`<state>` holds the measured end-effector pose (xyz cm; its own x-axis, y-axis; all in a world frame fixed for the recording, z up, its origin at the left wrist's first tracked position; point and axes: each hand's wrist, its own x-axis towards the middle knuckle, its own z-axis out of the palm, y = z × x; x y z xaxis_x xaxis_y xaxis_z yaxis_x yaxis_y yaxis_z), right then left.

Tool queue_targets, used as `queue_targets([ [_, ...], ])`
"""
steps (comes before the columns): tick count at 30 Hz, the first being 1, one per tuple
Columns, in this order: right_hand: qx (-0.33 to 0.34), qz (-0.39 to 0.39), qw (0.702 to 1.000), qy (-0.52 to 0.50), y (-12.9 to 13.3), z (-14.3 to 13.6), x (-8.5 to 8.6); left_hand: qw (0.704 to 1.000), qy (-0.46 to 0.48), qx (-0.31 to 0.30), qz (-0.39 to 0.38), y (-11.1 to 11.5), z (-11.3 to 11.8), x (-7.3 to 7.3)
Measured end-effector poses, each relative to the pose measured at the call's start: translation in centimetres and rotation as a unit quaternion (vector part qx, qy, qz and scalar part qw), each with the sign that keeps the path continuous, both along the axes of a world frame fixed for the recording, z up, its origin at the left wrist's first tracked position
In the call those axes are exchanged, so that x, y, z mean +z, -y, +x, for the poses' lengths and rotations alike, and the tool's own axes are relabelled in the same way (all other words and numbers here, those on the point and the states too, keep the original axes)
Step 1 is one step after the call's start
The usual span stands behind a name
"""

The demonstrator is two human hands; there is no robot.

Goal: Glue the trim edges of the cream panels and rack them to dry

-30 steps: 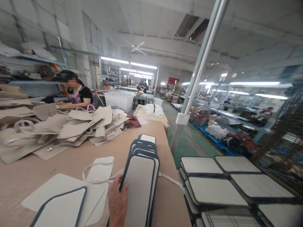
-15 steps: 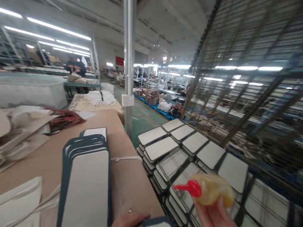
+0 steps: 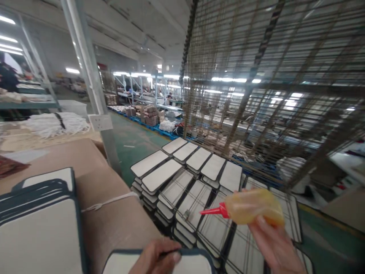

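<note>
My right hand (image 3: 275,245) is wrapped round a soft squeeze bottle (image 3: 253,207) of yellowish liquid. The bottle lies level, its red nozzle pointing left above the panels on the rack. At the bottom, my left hand (image 3: 156,255) pinches the upper edge of a cream panel with a dark border (image 3: 195,264); the panel's lower part is out of view. Left of that hand, a stack of similar dark-edged panels (image 3: 40,236) lies on the brown tabletop (image 3: 111,217).
Rows of cream panels (image 3: 213,167) lie on the rack at right, beneath a raised wire mesh frame (image 3: 228,83). A metal post (image 3: 88,61) with a socket box (image 3: 101,122) stands beyond the table. White strips (image 3: 57,123) lie bundled behind. Green floor (image 3: 137,142) runs between.
The view has swung right, shifting the table and stack leftward. My left hand and its panel have come further into view. The bottle is still in my right hand, now more level.
</note>
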<state>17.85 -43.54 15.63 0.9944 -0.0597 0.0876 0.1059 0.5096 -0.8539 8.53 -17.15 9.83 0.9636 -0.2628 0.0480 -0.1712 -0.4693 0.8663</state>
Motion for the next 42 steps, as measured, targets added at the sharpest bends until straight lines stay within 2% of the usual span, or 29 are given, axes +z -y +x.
queue_targets([
  [3,0.005,-0.039,0.998,0.057,1.4,0.0,3.5,0.988,0.091,-0.114,0.046,0.1,3.0,4.7],
  [6,0.019,-0.060,0.995,0.084,2.5,0.0,6.1,0.972,0.142,-0.161,0.101,-0.3,6.0,8.8],
  [9,0.031,-0.062,0.994,0.090,2.8,-0.1,6.9,0.958,0.147,-0.207,0.134,-0.3,7.4,11.7],
  [12,0.074,-0.054,0.992,0.087,2.4,-0.5,6.8,0.947,0.145,-0.250,0.144,0.0,7.6,13.3],
  [18,0.115,-0.037,0.987,0.106,1.6,-0.8,6.1,0.937,0.128,-0.284,0.156,0.2,7.3,14.2],
  [24,0.116,-0.038,0.986,0.111,1.6,0.0,4.9,0.942,0.084,-0.291,0.147,-0.4,6.5,14.6],
  [31,0.123,-0.021,0.986,0.115,1.1,-0.6,5.1,0.948,0.069,-0.284,0.124,-0.9,5.9,14.9],
  [37,0.206,-0.025,0.967,0.150,1.1,-1.1,5.2,0.955,0.052,-0.276,0.100,-1.9,6.0,14.2],
  [42,0.114,-0.029,0.981,0.156,0.8,-1.6,5.0,0.957,0.059,-0.268,0.098,-2.7,5.9,14.1],
])
